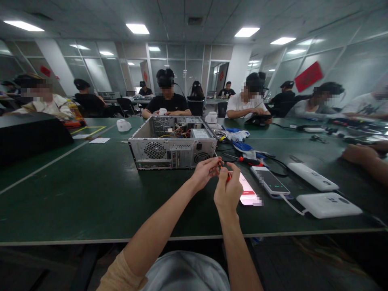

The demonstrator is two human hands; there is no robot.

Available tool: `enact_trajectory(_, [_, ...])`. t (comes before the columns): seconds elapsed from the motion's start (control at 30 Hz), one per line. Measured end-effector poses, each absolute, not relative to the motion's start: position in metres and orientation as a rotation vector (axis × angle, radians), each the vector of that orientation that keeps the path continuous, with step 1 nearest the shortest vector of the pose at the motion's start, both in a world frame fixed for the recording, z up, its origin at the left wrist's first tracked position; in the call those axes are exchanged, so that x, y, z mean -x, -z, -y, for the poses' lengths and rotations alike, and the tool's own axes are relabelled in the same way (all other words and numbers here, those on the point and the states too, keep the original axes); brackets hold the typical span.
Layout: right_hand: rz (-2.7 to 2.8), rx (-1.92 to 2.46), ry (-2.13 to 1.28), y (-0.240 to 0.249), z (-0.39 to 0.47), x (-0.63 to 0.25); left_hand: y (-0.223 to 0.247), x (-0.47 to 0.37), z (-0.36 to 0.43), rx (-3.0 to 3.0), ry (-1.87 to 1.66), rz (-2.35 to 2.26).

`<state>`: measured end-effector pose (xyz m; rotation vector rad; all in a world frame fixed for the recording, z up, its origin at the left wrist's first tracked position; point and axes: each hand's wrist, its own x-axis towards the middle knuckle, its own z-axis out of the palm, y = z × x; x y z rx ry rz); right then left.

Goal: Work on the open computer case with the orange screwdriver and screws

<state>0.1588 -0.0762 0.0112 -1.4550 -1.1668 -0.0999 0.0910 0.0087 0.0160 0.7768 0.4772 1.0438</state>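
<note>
My right hand (228, 186) is wrapped round the red-and-black handle of a screwdriver (221, 163), whose thin shaft points up and away from me. The fingertips of my left hand (205, 173) pinch around the front of the same screwdriver; the exact contact is partly hidden by the fingers. Just beyond both hands lies an open computer case (184, 155) on its side, with its back panel, fan grilles and ports facing me. Coloured cables and a metal power supply (198, 133) show inside it. The shaft's tip is close to the case's right corner; I cannot tell whether they touch.
On the green table (91, 202), right of my hands, lie a lit phone (248, 192), another phone (271, 180) on a cable, and white power banks (313, 176). Behind are a second screwdriver (250, 161) and blue-white gloves (242, 149). Several people sit around.
</note>
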Motion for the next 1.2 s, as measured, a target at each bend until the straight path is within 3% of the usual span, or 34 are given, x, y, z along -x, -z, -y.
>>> enact_trajectory(0.4, [1.306,1.382,0.294,-0.008,0.073,-0.156,-0.017,-0.090,-0.011,-0.800,-1.036,-0.501])
enact_trajectory(0.73, [1.173,1.522,0.036,-0.012,0.076,-0.159,-0.013,-0.092,-0.011,-0.882,-1.011,-0.528])
enact_trajectory(0.97, [1.250,1.455,0.249,-0.016,0.073,-0.161,-0.018,-0.065,-0.023,-1.613,-1.210,-0.890])
enact_trajectory(1.2, [1.246,1.480,0.301,-0.025,0.071,-0.159,-0.004,-0.009,-0.025,-2.428,-0.849,-1.154])
